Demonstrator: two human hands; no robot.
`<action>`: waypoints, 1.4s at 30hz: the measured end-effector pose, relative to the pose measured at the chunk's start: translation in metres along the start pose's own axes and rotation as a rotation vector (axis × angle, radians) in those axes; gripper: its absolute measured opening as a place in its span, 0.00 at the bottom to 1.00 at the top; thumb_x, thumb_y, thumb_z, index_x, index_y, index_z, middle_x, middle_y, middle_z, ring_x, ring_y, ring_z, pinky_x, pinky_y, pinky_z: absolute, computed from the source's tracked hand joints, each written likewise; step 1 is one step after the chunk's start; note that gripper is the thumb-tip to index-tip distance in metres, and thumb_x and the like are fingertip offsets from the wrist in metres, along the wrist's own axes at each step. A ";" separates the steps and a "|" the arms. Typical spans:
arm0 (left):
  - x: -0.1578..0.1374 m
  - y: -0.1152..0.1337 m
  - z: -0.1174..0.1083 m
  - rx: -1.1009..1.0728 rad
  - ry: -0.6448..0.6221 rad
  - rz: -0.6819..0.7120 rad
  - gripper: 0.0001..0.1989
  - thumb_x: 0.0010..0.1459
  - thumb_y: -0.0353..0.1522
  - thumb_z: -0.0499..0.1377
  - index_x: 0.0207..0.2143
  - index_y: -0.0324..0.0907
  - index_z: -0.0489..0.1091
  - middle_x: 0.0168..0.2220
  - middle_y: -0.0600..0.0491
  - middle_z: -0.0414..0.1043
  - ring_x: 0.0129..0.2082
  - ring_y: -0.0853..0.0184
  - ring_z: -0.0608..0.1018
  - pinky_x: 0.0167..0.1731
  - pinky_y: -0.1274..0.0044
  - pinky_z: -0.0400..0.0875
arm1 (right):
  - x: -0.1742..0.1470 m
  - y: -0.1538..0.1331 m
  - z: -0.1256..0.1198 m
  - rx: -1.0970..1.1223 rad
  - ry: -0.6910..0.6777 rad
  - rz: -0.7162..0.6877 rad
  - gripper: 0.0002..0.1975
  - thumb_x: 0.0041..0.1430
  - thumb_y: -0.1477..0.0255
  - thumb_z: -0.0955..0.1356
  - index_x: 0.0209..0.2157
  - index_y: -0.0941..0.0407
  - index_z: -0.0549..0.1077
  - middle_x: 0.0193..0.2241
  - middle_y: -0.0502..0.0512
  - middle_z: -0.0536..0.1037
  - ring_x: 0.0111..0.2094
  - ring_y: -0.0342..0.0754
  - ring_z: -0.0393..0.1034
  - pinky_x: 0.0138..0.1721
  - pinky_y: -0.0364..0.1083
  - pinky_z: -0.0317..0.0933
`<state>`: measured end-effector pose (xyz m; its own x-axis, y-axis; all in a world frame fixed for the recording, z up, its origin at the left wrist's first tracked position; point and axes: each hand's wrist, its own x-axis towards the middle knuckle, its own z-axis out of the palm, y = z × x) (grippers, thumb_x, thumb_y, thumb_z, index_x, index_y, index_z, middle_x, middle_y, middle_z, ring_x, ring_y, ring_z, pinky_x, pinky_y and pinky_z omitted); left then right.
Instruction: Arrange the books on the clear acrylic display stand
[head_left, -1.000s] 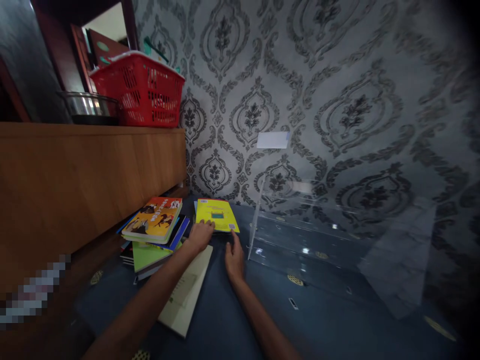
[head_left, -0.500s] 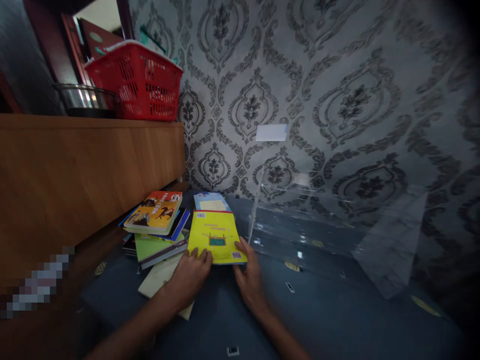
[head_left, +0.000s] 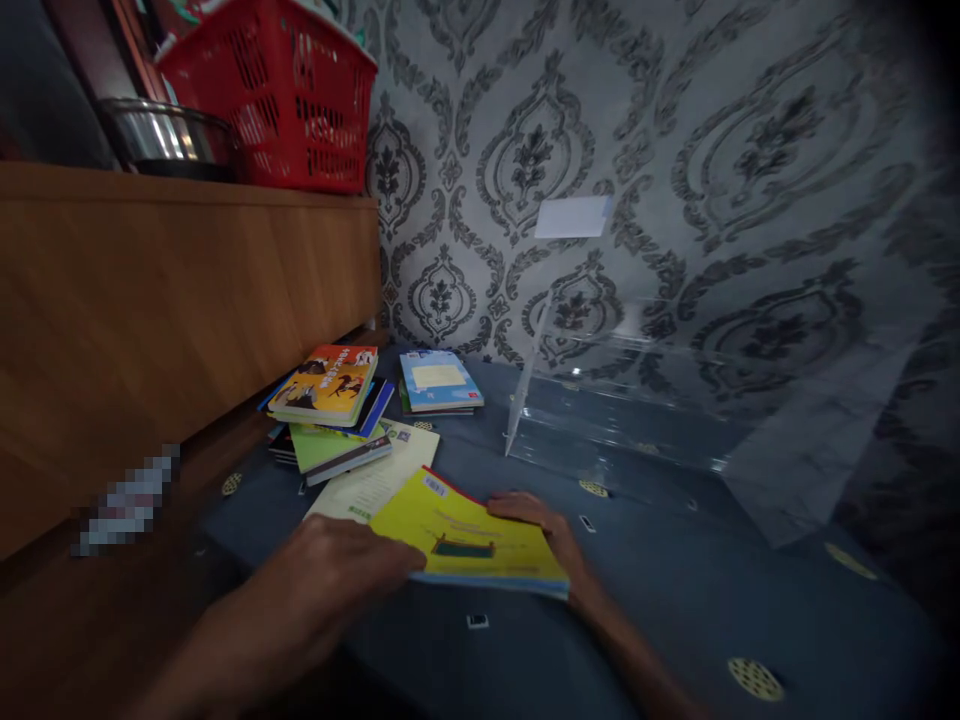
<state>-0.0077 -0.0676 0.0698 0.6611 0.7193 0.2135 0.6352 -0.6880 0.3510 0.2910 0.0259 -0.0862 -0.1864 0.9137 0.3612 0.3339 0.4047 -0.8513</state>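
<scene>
A yellow book (head_left: 465,530) with a green board drawn on its cover is held low over the dark cloth, tilted. My left hand (head_left: 337,570) is closed on its left side, thumb on the cover. My right hand (head_left: 536,520) grips its far right edge, with part of the fingers hidden behind it. A blue book (head_left: 439,378) tops a small pile beyond. To the left, an orange book (head_left: 326,385) tops a mixed stack, with a green book (head_left: 330,447) lower in it. A cream booklet (head_left: 397,455) lies flat, partly under that stack.
A clear plastic rack (head_left: 622,400) stands on the dark blue cloth (head_left: 637,570) at the right, hard to see against the patterned wall (head_left: 517,120). A wooden cabinet (head_left: 187,290) borders the left, carrying a red basket (head_left: 277,100) and a metal pot (head_left: 169,135).
Both hands have drawn the yellow book off the blue book's pile, nearer to me and to the right, turning it somewhat. The blue book is now uncovered. The view has tipped downward.
</scene>
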 end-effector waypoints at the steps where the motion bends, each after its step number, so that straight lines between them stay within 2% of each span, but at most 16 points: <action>1: 0.003 0.001 -0.013 -0.047 0.089 0.004 0.17 0.69 0.31 0.46 0.45 0.48 0.75 0.38 0.54 0.81 0.35 0.67 0.80 0.36 0.79 0.73 | -0.004 -0.008 -0.002 0.012 -0.003 0.058 0.23 0.47 0.46 0.72 0.32 0.50 0.83 0.35 0.60 0.84 0.40 0.62 0.78 0.50 0.61 0.66; 4: 0.030 -0.006 -0.043 -0.196 0.351 -0.048 0.13 0.67 0.37 0.52 0.41 0.45 0.76 0.36 0.54 0.80 0.34 0.67 0.79 0.33 0.80 0.73 | -0.021 -0.036 -0.009 0.013 0.054 0.228 0.24 0.49 0.44 0.70 0.22 0.51 0.79 0.28 0.57 0.82 0.33 0.58 0.77 0.36 0.54 0.70; 6: 0.061 -0.020 -0.050 -0.315 0.520 -0.053 0.12 0.63 0.38 0.57 0.38 0.42 0.76 0.34 0.53 0.79 0.32 0.68 0.78 0.31 0.80 0.71 | -0.036 -0.055 -0.012 0.022 0.101 0.307 0.27 0.49 0.42 0.69 0.16 0.51 0.75 0.22 0.56 0.80 0.28 0.57 0.75 0.33 0.52 0.69; 7: 0.079 -0.029 -0.048 -0.378 0.553 -0.040 0.12 0.61 0.39 0.58 0.38 0.41 0.75 0.31 0.53 0.78 0.30 0.69 0.77 0.28 0.81 0.70 | -0.046 -0.063 -0.014 0.042 0.106 0.355 0.28 0.49 0.41 0.68 0.15 0.51 0.74 0.20 0.57 0.79 0.26 0.55 0.74 0.31 0.51 0.69; 9: 0.116 -0.050 -0.032 -0.481 0.515 -0.006 0.12 0.60 0.39 0.59 0.38 0.39 0.74 0.27 0.55 0.75 0.26 0.71 0.75 0.25 0.82 0.67 | -0.068 -0.075 -0.015 0.111 0.093 0.493 0.31 0.49 0.39 0.67 0.17 0.53 0.74 0.19 0.57 0.77 0.19 0.51 0.70 0.27 0.50 0.67; 11: 0.147 -0.068 -0.004 -0.506 0.423 0.013 0.11 0.60 0.38 0.58 0.37 0.39 0.74 0.25 0.56 0.72 0.24 0.72 0.73 0.24 0.82 0.66 | -0.094 -0.082 -0.014 0.199 0.088 0.657 0.33 0.49 0.38 0.66 0.19 0.55 0.74 0.20 0.58 0.78 0.16 0.48 0.68 0.25 0.49 0.66; 14: 0.173 -0.080 0.052 -0.322 0.281 -0.026 0.09 0.62 0.32 0.55 0.33 0.39 0.73 0.28 0.54 0.75 0.31 0.68 0.77 0.33 0.78 0.71 | -0.130 -0.081 -0.012 0.270 0.076 0.857 0.33 0.48 0.37 0.66 0.23 0.56 0.74 0.24 0.58 0.80 0.16 0.46 0.70 0.24 0.47 0.65; 16: 0.172 -0.077 0.086 -0.163 0.191 -0.010 0.09 0.63 0.30 0.54 0.39 0.40 0.74 0.38 0.50 0.78 0.41 0.63 0.78 0.44 0.72 0.72 | -0.146 -0.077 -0.012 0.268 -0.004 0.944 0.34 0.50 0.37 0.64 0.23 0.56 0.72 0.20 0.56 0.78 0.17 0.46 0.71 0.24 0.45 0.62; 18: 0.160 -0.066 0.112 -0.094 0.107 0.029 0.12 0.66 0.31 0.52 0.46 0.40 0.73 0.47 0.47 0.77 0.50 0.60 0.76 0.52 0.69 0.70 | -0.156 -0.072 -0.013 0.269 -0.114 0.993 0.35 0.50 0.34 0.61 0.20 0.55 0.69 0.15 0.54 0.73 0.16 0.47 0.70 0.22 0.44 0.60; 21: 0.136 -0.044 0.137 -0.087 -0.026 0.118 0.17 0.69 0.35 0.48 0.55 0.41 0.69 0.57 0.46 0.71 0.59 0.59 0.71 0.59 0.68 0.65 | -0.158 -0.071 -0.013 0.255 -0.202 1.036 0.37 0.46 0.32 0.59 0.22 0.54 0.66 0.14 0.52 0.73 0.14 0.46 0.68 0.19 0.43 0.55; 24: 0.119 -0.028 0.152 -0.045 -0.156 0.186 0.23 0.70 0.41 0.47 0.63 0.42 0.62 0.65 0.44 0.63 0.67 0.58 0.62 0.66 0.62 0.56 | -0.154 -0.082 -0.012 0.206 -0.253 1.056 0.34 0.49 0.34 0.59 0.27 0.53 0.64 0.15 0.50 0.74 0.14 0.44 0.67 0.17 0.41 0.50; 27: 0.113 -0.026 0.163 0.012 -0.204 0.208 0.27 0.70 0.44 0.45 0.66 0.42 0.56 0.68 0.44 0.57 0.70 0.58 0.56 0.68 0.58 0.48 | -0.148 -0.094 -0.014 0.161 -0.328 1.081 0.31 0.53 0.36 0.59 0.28 0.53 0.64 0.16 0.49 0.74 0.14 0.43 0.66 0.16 0.40 0.47; 30: 0.113 -0.030 0.168 0.046 -0.214 0.205 0.28 0.70 0.45 0.44 0.67 0.44 0.54 0.69 0.46 0.54 0.70 0.57 0.53 0.67 0.54 0.46 | -0.146 -0.097 -0.017 0.191 -0.380 1.083 0.29 0.56 0.39 0.59 0.28 0.53 0.64 0.15 0.49 0.73 0.13 0.41 0.64 0.17 0.39 0.48; 36: 0.115 -0.035 0.174 0.097 -0.239 0.191 0.27 0.71 0.43 0.42 0.68 0.44 0.52 0.70 0.45 0.51 0.71 0.52 0.49 0.66 0.47 0.41 | -0.151 -0.095 -0.026 0.295 -0.385 1.035 0.29 0.56 0.40 0.61 0.28 0.54 0.64 0.15 0.48 0.74 0.10 0.40 0.62 0.16 0.39 0.51; 39: 0.115 -0.036 0.174 0.084 -0.268 0.189 0.27 0.71 0.42 0.41 0.68 0.43 0.53 0.71 0.44 0.49 0.71 0.51 0.49 0.66 0.46 0.38 | -0.157 -0.100 -0.035 0.203 -0.329 1.038 0.28 0.56 0.42 0.62 0.27 0.54 0.65 0.14 0.48 0.73 0.11 0.41 0.62 0.16 0.40 0.50; 42: 0.115 -0.035 0.171 0.071 -0.275 0.181 0.26 0.71 0.42 0.41 0.67 0.43 0.55 0.70 0.45 0.50 0.71 0.50 0.49 0.66 0.47 0.38 | -0.160 -0.107 -0.040 -0.061 -0.144 0.976 0.26 0.57 0.44 0.62 0.23 0.53 0.65 0.12 0.47 0.69 0.12 0.43 0.60 0.17 0.42 0.51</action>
<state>0.1149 0.0228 -0.0736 0.8427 0.5384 0.0089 0.5174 -0.8141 0.2637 0.3222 -0.1620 -0.0377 0.0868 0.8357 -0.5422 0.4475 -0.5190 -0.7283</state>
